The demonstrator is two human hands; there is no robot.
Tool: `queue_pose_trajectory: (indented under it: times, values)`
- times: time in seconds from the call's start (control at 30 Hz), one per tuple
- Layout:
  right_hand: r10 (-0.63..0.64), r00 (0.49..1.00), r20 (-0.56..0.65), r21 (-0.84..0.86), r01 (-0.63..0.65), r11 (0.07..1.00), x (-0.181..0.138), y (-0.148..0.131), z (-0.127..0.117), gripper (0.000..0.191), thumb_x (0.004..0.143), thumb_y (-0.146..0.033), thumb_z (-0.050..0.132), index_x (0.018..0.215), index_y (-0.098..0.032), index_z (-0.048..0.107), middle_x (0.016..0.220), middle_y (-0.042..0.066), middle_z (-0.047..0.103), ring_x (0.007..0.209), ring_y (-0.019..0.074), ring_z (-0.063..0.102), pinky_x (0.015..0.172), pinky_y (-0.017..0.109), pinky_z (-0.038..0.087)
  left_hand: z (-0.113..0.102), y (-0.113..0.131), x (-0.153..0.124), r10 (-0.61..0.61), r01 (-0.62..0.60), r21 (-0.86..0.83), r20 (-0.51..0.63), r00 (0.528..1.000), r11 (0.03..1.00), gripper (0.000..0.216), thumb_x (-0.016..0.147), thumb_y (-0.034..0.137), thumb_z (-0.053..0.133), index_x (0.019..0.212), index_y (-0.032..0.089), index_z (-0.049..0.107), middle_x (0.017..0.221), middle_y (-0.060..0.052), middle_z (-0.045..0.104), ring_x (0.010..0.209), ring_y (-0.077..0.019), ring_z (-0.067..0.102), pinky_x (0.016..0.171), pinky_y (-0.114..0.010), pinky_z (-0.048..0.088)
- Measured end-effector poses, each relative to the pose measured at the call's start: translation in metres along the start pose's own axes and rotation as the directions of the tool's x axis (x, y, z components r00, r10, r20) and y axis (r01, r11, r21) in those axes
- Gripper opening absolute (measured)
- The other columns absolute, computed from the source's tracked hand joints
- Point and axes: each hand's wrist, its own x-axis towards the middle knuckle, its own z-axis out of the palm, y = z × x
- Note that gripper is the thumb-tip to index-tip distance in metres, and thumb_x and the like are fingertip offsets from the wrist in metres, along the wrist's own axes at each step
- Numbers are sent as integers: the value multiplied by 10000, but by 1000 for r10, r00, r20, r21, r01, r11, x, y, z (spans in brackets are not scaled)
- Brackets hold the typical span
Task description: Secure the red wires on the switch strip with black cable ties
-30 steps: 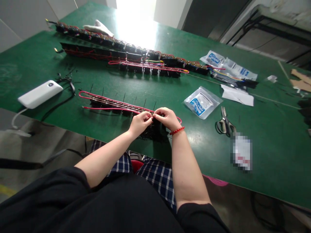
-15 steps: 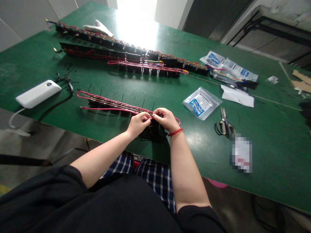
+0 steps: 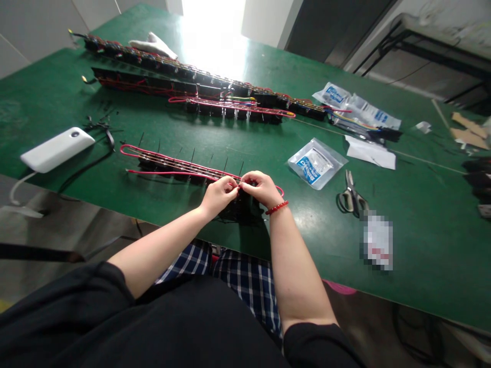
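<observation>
In front of me lies a long narrow black assembly [image 3: 169,164] with a red wire [image 3: 157,172] looped along it. Several thin black cable tie tails [image 3: 193,155] stick up from its far side. Near its right end, my left hand [image 3: 220,197] is closed in a pinch. My right hand [image 3: 263,189], below a red bead bracelet, pinches right beside it, fingertips almost touching. What sits between the fingertips is too small to make out. The wire's loop comes out to the right, behind my right hand.
Longer wired black assemblies [image 3: 153,84] lie across the back of the green table [image 3: 307,245]. To the right are a clear plastic bag [image 3: 316,163], scissors [image 3: 351,197] and a blurred-out packet [image 3: 378,240]. A white device with a cord [image 3: 57,149] and loose black ties [image 3: 100,125] lie left.
Both hands stay pinched at the same spot on the assembly, with only slight finger movement. The view has shifted slightly.
</observation>
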Motion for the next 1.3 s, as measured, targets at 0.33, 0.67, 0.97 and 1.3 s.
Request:
queue_pose_trajectory:
  times: [0.33,0.67,0.97,1.3]
  values:
    - [54,999,8,16,-54,998,2,-6,-2,109,731,-288,621,711,-196,676,765,15,672,751,169,589,709,287,446,0,4,11,-76,98,-202,113,991,974,125,850,301,660,831,202,586,686,11,705,643,-151,694,609,-246,523]
    - [75,997,20,43,-76,996,3,-7,-1,139,721,-317,624,713,-189,677,735,7,653,733,160,565,695,275,429,-29,12,22,437,-472,466,188,879,749,93,889,285,631,919,215,687,903,-38,744,863,-203,672,786,-319,496]
    - [110,994,1,104,-109,989,3,-4,1,176,713,-358,663,718,-184,692,737,7,658,725,154,571,699,280,445,-35,5,52,365,-501,360,383,849,787,190,778,231,701,968,233,686,873,0,718,861,-197,642,759,-292,493]
    - [79,996,41,106,-83,991,5,-5,-5,157,719,-337,691,758,-189,724,784,11,671,751,148,595,723,280,477,-33,-6,61,451,-570,263,397,799,779,134,783,183,689,884,228,766,1007,-37,767,981,-210,687,949,-351,517]
